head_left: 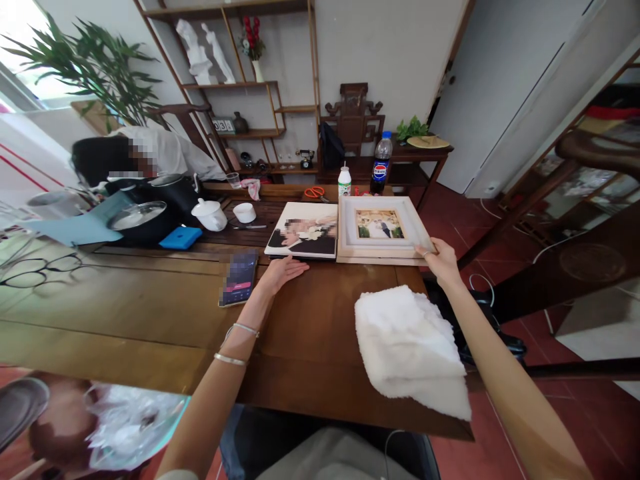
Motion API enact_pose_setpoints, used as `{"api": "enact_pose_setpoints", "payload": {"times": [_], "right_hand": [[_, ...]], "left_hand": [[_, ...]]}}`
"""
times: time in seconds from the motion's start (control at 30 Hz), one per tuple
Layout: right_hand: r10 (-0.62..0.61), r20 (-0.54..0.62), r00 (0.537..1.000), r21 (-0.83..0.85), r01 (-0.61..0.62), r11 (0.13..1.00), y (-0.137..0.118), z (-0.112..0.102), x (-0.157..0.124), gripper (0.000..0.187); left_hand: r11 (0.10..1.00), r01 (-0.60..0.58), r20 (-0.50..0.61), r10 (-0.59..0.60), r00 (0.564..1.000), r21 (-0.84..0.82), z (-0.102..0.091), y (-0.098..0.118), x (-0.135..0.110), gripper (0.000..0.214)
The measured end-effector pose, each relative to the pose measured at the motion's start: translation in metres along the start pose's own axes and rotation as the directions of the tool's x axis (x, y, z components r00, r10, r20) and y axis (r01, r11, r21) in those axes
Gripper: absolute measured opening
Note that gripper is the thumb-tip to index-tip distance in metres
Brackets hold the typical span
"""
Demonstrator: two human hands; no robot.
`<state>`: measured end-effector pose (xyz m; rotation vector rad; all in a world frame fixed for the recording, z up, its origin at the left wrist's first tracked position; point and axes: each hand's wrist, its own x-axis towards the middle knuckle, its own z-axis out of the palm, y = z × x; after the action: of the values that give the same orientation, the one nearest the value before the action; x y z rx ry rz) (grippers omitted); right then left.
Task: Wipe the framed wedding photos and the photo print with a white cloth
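Observation:
My left hand (pixel 281 272) lies flat and open on the wooden table (pixel 150 313), just in front of an unframed photo print (pixel 304 230) and beside a phone (pixel 239 278). My right hand (pixel 439 260) grips the near right corner of a cream picture frame (pixel 383 230) holding a small photo; fingers are curled on its edge. A folded white towel (pixel 407 347) lies on the table between my forearms, overhanging the near right edge.
Another person (pixel 145 157) bends over pots (pixel 145 213) at the far left. A white teapot (pixel 210 215), cup (pixel 245 212), blue box (pixel 181 237), scissors (pixel 314 193), white bottle (pixel 344 181) and cola bottle (pixel 381 163) stand behind the pictures. Glasses (pixel 40 270) lie left.

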<state>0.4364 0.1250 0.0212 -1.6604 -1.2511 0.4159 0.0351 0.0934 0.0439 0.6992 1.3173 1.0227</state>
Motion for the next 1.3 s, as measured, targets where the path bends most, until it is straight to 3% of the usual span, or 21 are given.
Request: {"api": "enact_pose_setpoints", "payload": {"times": [0.07, 0.13, 0.2, 0.27, 0.37, 0.5, 0.67, 0.83, 1.07, 1.3], "right_hand": [[0.004, -0.003, 1.0, -0.005, -0.004, 1.0, 0.0, 0.0, 0.0, 0.047], [0.011, 0.0, 1.0, -0.008, -0.011, 1.0, 0.0, 0.0, 0.001, 0.048], [0.019, 0.008, 1.0, -0.008, -0.019, 1.0, 0.0, 0.0, 0.002, 0.049], [0.025, 0.021, 0.999, -0.012, -0.025, 1.0, 0.0, 0.0, 0.004, 0.05], [0.032, 0.049, 0.998, -0.031, -0.031, 0.999, -0.002, -0.001, 0.007, 0.048], [0.054, 0.093, 0.994, -0.078, -0.047, 0.996, -0.008, -0.003, 0.011, 0.04], [0.1, 0.118, 0.988, -0.157, -0.081, 0.984, -0.016, -0.008, 0.016, 0.034], [0.124, 0.041, 0.991, -0.273, -0.108, 0.956, -0.022, -0.008, 0.023, 0.026], [0.024, 0.008, 1.0, -0.323, -0.02, 0.946, -0.034, -0.005, 0.023, 0.009], [-0.072, -0.071, 0.995, -0.277, 0.049, 0.96, -0.052, -0.02, 0.012, 0.012]], "left_hand": [[0.982, -0.026, -0.002, 0.027, 1.0, 0.187, 0.002, 0.001, -0.001, 0.032], [0.899, -0.09, 0.03, 0.085, 0.996, 0.429, 0.012, 0.006, -0.001, 0.035], [0.755, -0.273, 0.16, 0.222, 0.962, 0.597, 0.03, 0.015, 0.001, 0.035], [0.534, -0.398, 0.248, 0.332, 0.91, 0.746, 0.053, 0.028, 0.007, 0.037], [0.181, -0.305, 0.216, 0.391, 0.895, 0.935, 0.089, 0.047, 0.022, 0.045], [0.005, -0.165, 0.154, 0.339, 0.928, 0.986, 0.12, 0.06, 0.044, 0.059], [-0.082, -0.186, 0.203, 0.344, 0.917, 0.979, 0.129, 0.059, 0.05, 0.056], [-0.117, -0.17, 0.202, 0.381, 0.902, 0.978, 0.131, 0.053, 0.048, 0.053], [-0.162, -0.208, 0.256, 0.393, 0.883, 0.965, 0.132, 0.052, 0.049, 0.048], [-0.163, -0.217, 0.268, 0.438, 0.858, 0.963, 0.132, 0.063, 0.031, 0.046]]}}
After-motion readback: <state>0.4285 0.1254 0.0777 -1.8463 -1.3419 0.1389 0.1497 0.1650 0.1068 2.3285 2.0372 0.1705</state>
